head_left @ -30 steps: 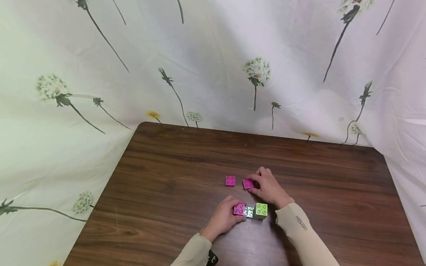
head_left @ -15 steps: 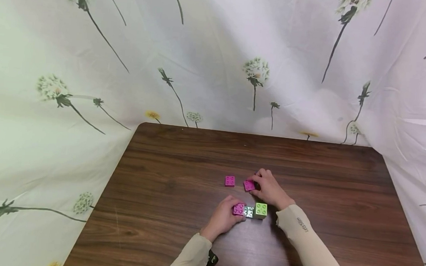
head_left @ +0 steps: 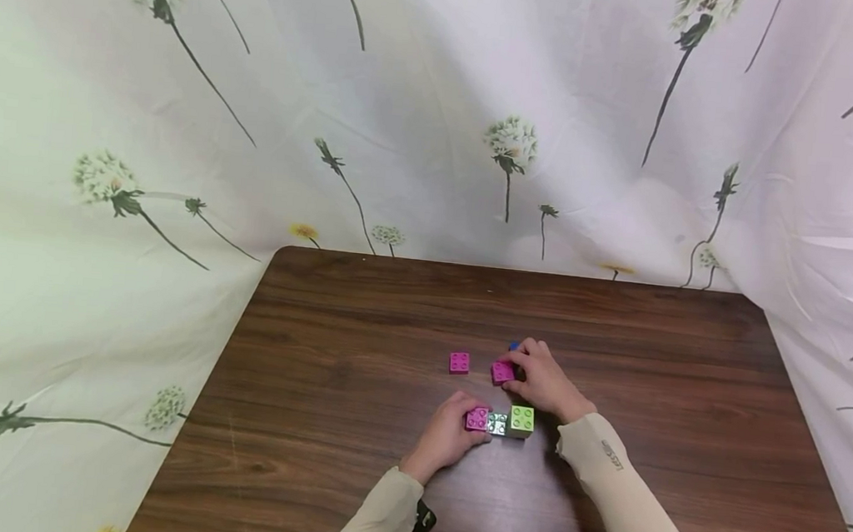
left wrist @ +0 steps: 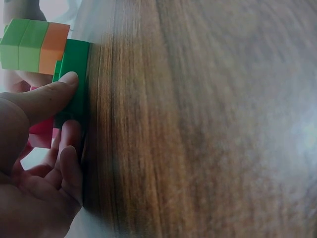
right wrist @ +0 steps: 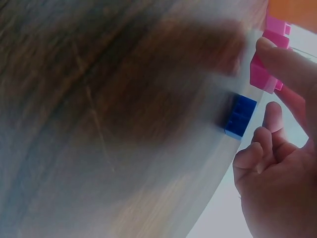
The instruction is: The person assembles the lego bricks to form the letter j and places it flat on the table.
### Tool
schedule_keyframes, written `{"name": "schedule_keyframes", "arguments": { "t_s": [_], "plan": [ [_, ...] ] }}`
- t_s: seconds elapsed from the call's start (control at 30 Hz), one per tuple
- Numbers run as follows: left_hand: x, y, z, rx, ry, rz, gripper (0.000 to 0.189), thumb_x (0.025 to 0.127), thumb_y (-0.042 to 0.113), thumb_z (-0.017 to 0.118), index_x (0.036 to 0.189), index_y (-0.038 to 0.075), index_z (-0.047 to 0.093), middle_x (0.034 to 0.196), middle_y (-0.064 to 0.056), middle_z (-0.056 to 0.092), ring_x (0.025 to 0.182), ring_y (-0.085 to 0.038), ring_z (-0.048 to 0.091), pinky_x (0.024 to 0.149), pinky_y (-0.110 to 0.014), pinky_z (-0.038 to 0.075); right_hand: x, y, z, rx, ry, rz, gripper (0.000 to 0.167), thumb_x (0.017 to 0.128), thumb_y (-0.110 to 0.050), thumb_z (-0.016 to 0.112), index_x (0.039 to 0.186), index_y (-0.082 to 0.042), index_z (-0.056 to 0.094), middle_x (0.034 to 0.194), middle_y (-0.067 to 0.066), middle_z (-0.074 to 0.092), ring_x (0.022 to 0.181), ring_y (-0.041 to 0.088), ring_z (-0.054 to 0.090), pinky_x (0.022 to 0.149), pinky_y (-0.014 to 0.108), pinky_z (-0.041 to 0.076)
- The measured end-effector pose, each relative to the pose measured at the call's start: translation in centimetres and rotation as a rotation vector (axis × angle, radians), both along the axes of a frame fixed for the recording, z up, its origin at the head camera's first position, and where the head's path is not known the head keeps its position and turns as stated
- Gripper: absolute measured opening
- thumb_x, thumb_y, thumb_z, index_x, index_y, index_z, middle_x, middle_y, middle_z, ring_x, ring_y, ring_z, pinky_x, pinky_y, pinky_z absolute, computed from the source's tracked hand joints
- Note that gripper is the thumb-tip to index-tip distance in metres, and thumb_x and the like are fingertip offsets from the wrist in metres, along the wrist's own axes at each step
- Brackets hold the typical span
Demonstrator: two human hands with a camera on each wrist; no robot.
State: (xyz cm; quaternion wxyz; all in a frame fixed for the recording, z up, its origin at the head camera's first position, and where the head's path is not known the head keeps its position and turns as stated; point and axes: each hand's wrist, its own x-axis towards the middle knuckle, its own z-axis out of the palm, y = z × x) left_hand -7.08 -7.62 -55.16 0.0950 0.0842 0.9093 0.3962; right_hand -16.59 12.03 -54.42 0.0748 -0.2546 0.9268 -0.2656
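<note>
My left hand point(head_left: 449, 433) grips a toy brick build standing on the table, thumb and fingers around its long green brick point(left wrist: 77, 89). On that brick's left end sits a pink brick point(head_left: 477, 419); the right end bears a stack of lime bricks point(head_left: 522, 418) over an orange one point(left wrist: 53, 48). Studs of the green brick point(head_left: 497, 424) show between them. Farther back, my right hand point(head_left: 543, 382) pinches a separate pink brick point(head_left: 502, 373) between thumb and fingers, close over the table. A blue brick point(right wrist: 241, 116) lies just beyond the right hand's fingers.
A loose pink brick point(head_left: 460, 363) lies left of the right hand. The brown wooden table point(head_left: 321, 458) ends at a white flower-printed cloth point(head_left: 437, 133) behind and at the sides. Beside the left sleeve is a small black object point(head_left: 425, 520).
My right hand has shifted slightly right and towards me with its pink brick, and the blue brick behind it has come into view. The left hand and the build stay put.
</note>
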Motion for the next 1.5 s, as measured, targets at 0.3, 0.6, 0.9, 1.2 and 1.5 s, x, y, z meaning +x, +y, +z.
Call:
{"name": "schedule_keyframes", "arguments": {
  "t_s": [0.3,0.6,0.9,1.2,1.5],
  "plan": [
    [0.1,0.0,0.0,0.003,0.006,0.003,0.038,0.073,0.018,0.083,0.109,0.014,0.069,0.103,0.001,0.061,0.092,-0.012,0.058,0.083,-0.027,0.047,0.0,1.1,1.3,-0.082,0.036,-0.024,0.035,0.081,-0.017,0.078,0.113,-0.008,0.068,0.107,0.008,0.054,0.099,0.025,0.043,0.083,0.038,0.044],
    [0.0,0.0,-0.1,0.009,-0.003,0.005,0.039,0.073,0.017,0.083,0.109,0.014,0.069,0.102,0.001,0.061,0.091,-0.012,0.058,0.083,-0.027,0.047,-0.3,2.8,2.9,-0.13,0.048,-0.07,0.034,0.081,-0.014,0.076,0.113,-0.008,0.065,0.111,0.008,0.056,0.101,0.025,0.044,0.084,0.039,0.042],
    [0.0,0.0,-0.1,0.02,-0.015,0.001,0.038,0.074,0.016,0.083,0.11,0.014,0.069,0.102,0.001,0.061,0.091,-0.011,0.057,0.082,-0.026,0.047,0.0,3.9,4.1,-0.196,0.045,-0.124,0.033,0.083,-0.012,0.075,0.114,-0.011,0.062,0.117,0.008,0.057,0.104,0.027,0.045,0.087,0.042,0.042],
    [0.0,-0.1,-0.1,0.013,-0.017,0.002,0.038,0.075,0.017,0.082,0.11,0.014,0.069,0.102,0.002,0.06,0.092,-0.011,0.057,0.083,-0.027,0.047,0.7,4.2,5.1,-0.255,0.049,-0.139,0.033,0.084,-0.011,0.074,0.114,-0.01,0.061,0.116,0.007,0.059,0.103,0.027,0.046,0.083,0.04,0.04],
    [0.0,-0.1,-0.1,0.01,-0.004,0.004,0.039,0.074,0.017,0.083,0.11,0.014,0.069,0.102,0.001,0.061,0.091,-0.011,0.057,0.082,-0.026,0.047,1.5,4.1,5.6,-0.341,0.044,-0.171,0.036,0.083,-0.011,0.075,0.117,-0.011,0.06,0.112,0.005,0.059,0.101,0.024,0.05,0.078,0.034,0.045]
  ]
}}
